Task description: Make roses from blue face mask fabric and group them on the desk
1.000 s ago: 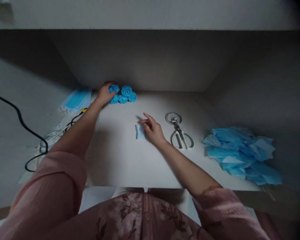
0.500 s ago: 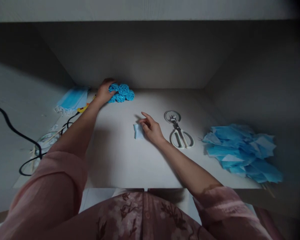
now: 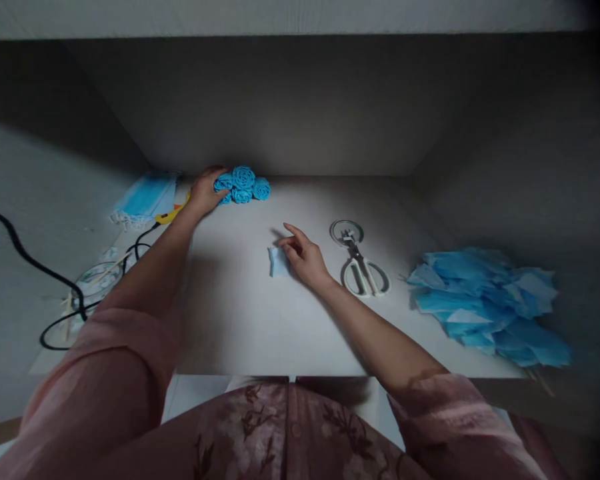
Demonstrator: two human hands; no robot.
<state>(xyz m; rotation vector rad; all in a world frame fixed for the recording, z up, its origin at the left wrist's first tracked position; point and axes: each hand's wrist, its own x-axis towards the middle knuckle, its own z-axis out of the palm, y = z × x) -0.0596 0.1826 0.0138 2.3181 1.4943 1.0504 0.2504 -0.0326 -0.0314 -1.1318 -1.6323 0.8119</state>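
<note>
Blue rolled fabric roses [image 3: 243, 178] sit in a cluster toward the back of the white tabletop. My left hand [image 3: 205, 191] reaches to the left end of this cluster, its thumb and fingers closed around a blue rose [image 3: 223, 181]. Closer to me, my right hand [image 3: 304, 257] is held with fingers spread and nothing in them. Beside and partly under it lies a small pale blue piece of fabric [image 3: 279, 263]. White-handled scissors [image 3: 364, 275] rest to the right of that hand, their blades over a small round dish [image 3: 347, 233] holding little bits.
Face masks [image 3: 147, 195] lie at the back left, near a yellow corded tool [image 3: 167, 217]. A black cable [image 3: 20, 250] loops around a round glass dish [image 3: 100, 277] and sticks. Blue fabric pieces on sticks [image 3: 485, 307] are heaped at the right edge. Walls enclose the tabletop.
My left hand has shifted slightly left at the cluster, and the upper roses sit a little differently. The right hand stays in place.
</note>
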